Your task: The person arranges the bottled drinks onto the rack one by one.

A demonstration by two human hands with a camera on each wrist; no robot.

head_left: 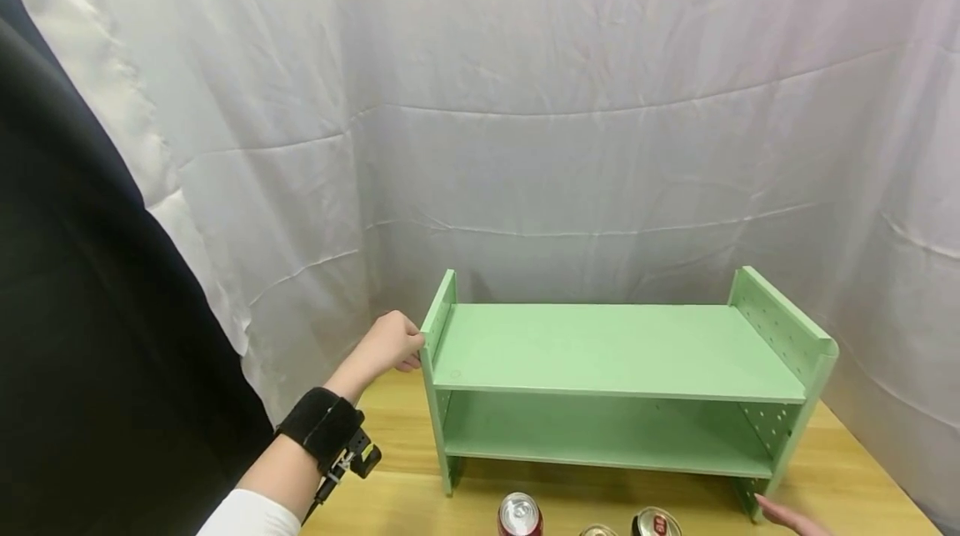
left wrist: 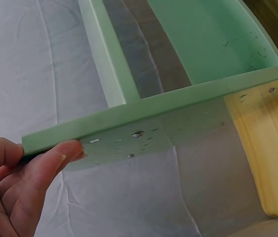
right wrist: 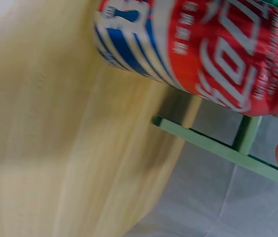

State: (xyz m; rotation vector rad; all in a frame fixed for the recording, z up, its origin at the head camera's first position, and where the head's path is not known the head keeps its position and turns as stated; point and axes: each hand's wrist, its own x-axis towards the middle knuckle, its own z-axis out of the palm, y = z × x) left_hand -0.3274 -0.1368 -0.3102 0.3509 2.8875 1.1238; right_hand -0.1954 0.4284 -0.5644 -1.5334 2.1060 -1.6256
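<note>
Before you, a creased white cloth backdrop (head_left: 570, 102), a black drape (head_left: 82, 311) at your left, a pale wooden tabletop (head_left: 840, 469) below

A staged recording set rather than a lived-in room: creased white cloth (head_left: 570, 102) hangs as a backdrop from 9 to 3 o'clock, black cloth (head_left: 82, 336) at 8 o'clock, enclosing a bare wooden desk (head_left: 847, 469) with a green shelf (head_left: 622, 353) and drink cans (head_left: 520, 515).

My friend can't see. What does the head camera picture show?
A left hand holds the left side panel of a green two-level shelf on a wooden table. Three drink cans stand in front; the right hand is near the shelf's right foot.
</note>
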